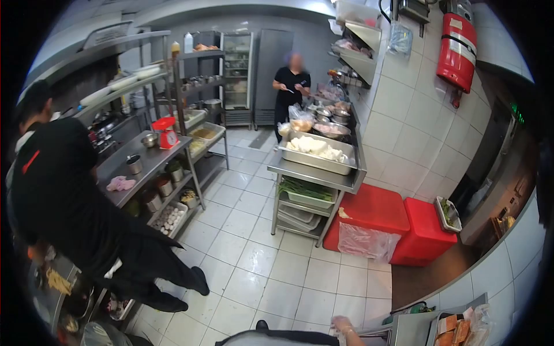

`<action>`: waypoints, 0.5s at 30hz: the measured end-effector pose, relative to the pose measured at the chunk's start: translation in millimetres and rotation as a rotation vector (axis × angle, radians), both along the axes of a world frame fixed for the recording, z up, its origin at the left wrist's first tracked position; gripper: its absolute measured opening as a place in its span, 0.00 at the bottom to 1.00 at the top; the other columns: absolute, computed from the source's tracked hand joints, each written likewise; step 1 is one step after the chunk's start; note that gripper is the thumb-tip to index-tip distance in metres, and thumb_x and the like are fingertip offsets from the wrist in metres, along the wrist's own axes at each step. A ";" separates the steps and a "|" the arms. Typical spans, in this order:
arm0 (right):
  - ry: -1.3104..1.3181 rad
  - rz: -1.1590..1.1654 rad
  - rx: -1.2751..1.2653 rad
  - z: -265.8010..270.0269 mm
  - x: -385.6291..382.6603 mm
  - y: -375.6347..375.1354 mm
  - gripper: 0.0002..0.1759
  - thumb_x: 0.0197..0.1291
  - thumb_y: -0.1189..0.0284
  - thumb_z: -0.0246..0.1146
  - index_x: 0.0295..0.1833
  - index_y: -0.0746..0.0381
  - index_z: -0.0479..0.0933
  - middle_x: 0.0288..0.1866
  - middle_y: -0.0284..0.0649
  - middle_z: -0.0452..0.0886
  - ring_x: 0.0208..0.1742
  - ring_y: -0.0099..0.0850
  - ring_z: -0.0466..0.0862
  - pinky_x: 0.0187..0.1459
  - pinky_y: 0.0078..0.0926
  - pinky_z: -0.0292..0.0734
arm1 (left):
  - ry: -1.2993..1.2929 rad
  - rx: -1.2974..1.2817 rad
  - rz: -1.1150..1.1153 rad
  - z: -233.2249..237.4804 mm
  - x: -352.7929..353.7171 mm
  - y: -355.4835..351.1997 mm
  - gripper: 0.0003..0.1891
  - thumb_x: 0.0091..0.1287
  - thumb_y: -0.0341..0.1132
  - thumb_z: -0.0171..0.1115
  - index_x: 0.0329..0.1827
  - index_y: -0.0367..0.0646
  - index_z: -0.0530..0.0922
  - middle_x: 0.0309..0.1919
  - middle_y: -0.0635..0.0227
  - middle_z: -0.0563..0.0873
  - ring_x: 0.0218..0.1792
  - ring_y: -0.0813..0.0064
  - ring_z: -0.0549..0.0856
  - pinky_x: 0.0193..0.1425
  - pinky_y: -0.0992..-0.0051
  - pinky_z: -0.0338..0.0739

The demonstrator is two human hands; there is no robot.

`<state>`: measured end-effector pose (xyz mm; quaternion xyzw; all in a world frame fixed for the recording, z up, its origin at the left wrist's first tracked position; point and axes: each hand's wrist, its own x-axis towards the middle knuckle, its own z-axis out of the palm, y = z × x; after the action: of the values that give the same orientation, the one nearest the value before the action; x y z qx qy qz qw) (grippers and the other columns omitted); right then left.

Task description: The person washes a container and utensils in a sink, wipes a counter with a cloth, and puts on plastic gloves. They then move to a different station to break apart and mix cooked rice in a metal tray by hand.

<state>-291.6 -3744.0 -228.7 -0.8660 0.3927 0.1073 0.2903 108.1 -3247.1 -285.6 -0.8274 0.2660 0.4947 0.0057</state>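
Note:
My right hand (342, 324) shows small at the bottom edge, right of my apron, with the forearm coming up from below. It is beside the edge of a steel counter (404, 330); whether it touches the metal I cannot make out. Its fingers are too small and blurred to tell if they are closed on something. On the counter lie orange-brown food pieces (453, 330) with clear plastic beside them. My left hand is out of view.
A person in black (75, 190) leans over the left-hand steel shelving. Another person (292, 86) stands at the back by a steel table (314, 175) bearing a tray of white food (316, 149). Red chests (375, 210) stand along the right wall; white floor tiles (254, 254) run between.

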 end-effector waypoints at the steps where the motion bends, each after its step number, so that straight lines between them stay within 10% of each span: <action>1: -0.124 -0.260 0.470 -55.3 -23.8 1.5 0.17 0.59 0.62 0.53 0.43 0.62 0.79 0.42 0.43 0.82 0.39 0.38 0.82 0.42 0.33 0.76 | -0.032 -0.048 -0.036 -2.6 28.2 -40.1 0.19 0.57 0.43 0.51 0.46 0.41 0.79 0.45 0.53 0.82 0.48 0.55 0.80 0.52 0.59 0.73; 2: -0.213 -0.605 0.861 -102.3 -44.0 4.3 0.16 0.59 0.62 0.53 0.45 0.59 0.78 0.45 0.43 0.81 0.45 0.40 0.81 0.48 0.36 0.75 | -0.099 -0.125 -0.101 -5.0 59.0 -86.4 0.19 0.57 0.43 0.51 0.46 0.41 0.79 0.45 0.52 0.82 0.48 0.54 0.80 0.52 0.59 0.73; 4: 0.002 -0.795 0.810 -78.6 -40.4 9.7 0.16 0.59 0.61 0.53 0.44 0.59 0.78 0.45 0.43 0.81 0.45 0.40 0.81 0.48 0.36 0.75 | -0.245 -0.339 -0.131 -8.6 118.6 -185.5 0.19 0.58 0.42 0.49 0.46 0.41 0.79 0.45 0.52 0.82 0.48 0.53 0.80 0.52 0.58 0.73; 7: 0.073 -0.895 0.770 -52.0 -19.5 -11.5 0.16 0.59 0.61 0.53 0.44 0.60 0.78 0.44 0.44 0.81 0.45 0.41 0.81 0.48 0.36 0.74 | -0.057 -0.474 0.360 63.2 163.2 -342.0 0.20 0.60 0.39 0.55 0.54 0.42 0.75 0.43 0.56 0.84 0.45 0.63 0.83 0.49 0.67 0.76; 12: 0.028 -0.915 0.745 -45.7 8.4 -90.6 0.17 0.59 0.60 0.53 0.43 0.60 0.78 0.44 0.45 0.81 0.45 0.41 0.80 0.48 0.36 0.74 | -0.139 -0.642 0.112 133.2 197.3 -514.4 0.20 0.60 0.39 0.57 0.55 0.43 0.75 0.41 0.59 0.84 0.40 0.69 0.83 0.47 0.70 0.76; 15: 0.057 -0.806 0.698 -41.2 25.0 -158.1 0.17 0.59 0.60 0.52 0.43 0.60 0.78 0.43 0.45 0.81 0.45 0.42 0.80 0.48 0.37 0.74 | 0.166 -0.804 0.313 8.0 219.3 -559.8 0.21 0.59 0.40 0.58 0.55 0.44 0.75 0.39 0.60 0.85 0.38 0.68 0.83 0.47 0.70 0.77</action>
<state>-266.6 -3902.0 -269.9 -0.4954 0.6428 0.1349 0.5685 327.3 -3806.9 -277.6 -0.7516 0.3083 0.4113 -0.4133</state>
